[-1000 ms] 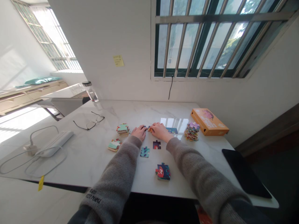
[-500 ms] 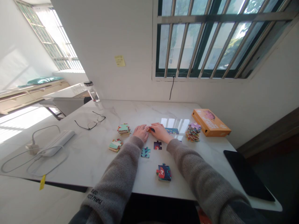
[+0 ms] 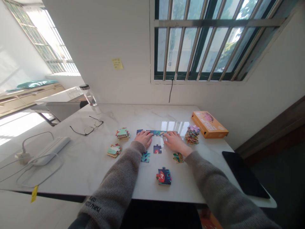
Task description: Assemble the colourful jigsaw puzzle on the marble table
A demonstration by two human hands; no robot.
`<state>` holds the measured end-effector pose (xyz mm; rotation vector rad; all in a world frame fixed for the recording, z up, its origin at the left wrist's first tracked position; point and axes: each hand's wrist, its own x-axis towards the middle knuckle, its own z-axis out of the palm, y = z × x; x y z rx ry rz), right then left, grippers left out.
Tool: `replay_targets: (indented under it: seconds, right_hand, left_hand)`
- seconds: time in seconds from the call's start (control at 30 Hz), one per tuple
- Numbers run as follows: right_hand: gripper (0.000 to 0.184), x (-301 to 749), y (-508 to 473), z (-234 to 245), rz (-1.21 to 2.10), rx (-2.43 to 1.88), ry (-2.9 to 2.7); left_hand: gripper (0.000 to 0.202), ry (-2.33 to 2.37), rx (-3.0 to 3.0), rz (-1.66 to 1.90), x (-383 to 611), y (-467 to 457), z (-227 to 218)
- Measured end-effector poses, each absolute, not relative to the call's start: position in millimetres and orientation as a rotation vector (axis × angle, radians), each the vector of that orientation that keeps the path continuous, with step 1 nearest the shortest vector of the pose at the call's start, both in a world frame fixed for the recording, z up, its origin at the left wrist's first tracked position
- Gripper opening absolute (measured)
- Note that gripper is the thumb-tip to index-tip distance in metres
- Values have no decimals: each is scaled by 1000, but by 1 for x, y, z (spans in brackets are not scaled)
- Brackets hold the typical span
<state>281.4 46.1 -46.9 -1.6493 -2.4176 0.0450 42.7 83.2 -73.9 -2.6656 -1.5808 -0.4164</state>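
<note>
The left hand [image 3: 143, 139] and right hand [image 3: 173, 141] rest palm down on a white marble table [image 3: 78, 178]. The fingers [image 3: 148, 135] of both hands are extended and unclenched, their tips touching the near edge of a horizontal strip of joined jigsaw pieces [image 3: 154, 132], with no grasp shown. The strip lies directly beyond and between the hands. A dark blue jigsaw piece [image 3: 157, 149] and a teal jigsaw piece [image 3: 145, 156] lie just nearer the person, and a multicoloured jigsaw piece [image 3: 178, 157] lies beside the right wrist. A joined jigsaw block [image 3: 164, 176] lies near the table's front edge. Left of the hands are a small jigsaw stack [image 3: 123, 134] and a second small jigsaw stack [image 3: 113, 150]. To the right, a tall jigsaw stack [image 3: 192, 134] stands beside an orange box [image 3: 209, 124]
</note>
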Motion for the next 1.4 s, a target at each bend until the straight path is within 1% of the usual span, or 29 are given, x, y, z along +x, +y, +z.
replay_targets:
  seconds: [0.2, 0.43, 0.57, 0.7, 0.83, 1.13, 1.4]
  right_hand:
    - [46, 289, 36, -59, 46, -1670, -2428]
    - [47, 291, 30, -68, 33, -1634, -2408]
    - [48, 295, 30, -73, 33, -1646, -2395]
    - [49, 298, 31, -76, 29, -1639, -2392]
    - [50, 301, 32, -78, 17, -1655, -2382]
    - [46, 308, 41, -79, -5, -1666, -2348]
    - [48, 307, 41, -81, -16, -1681, -2347]
  left_hand:
    - [42, -1579, -2708, -379, 43, 85, -73]
    - [43, -1545, -2771, -450, 46, 90, -80]
    - [43, -1566, -2715, -494, 46, 85, -74]
    - [37, -1682, -2591, -441, 43, 78, -62]
    - [32, -1705, -2632, -365, 44, 74, -58]
    - [30, -1587, -2779, -510, 50, 75, -64]
    - [30, -1549, -2799, -561, 49, 74, -64]
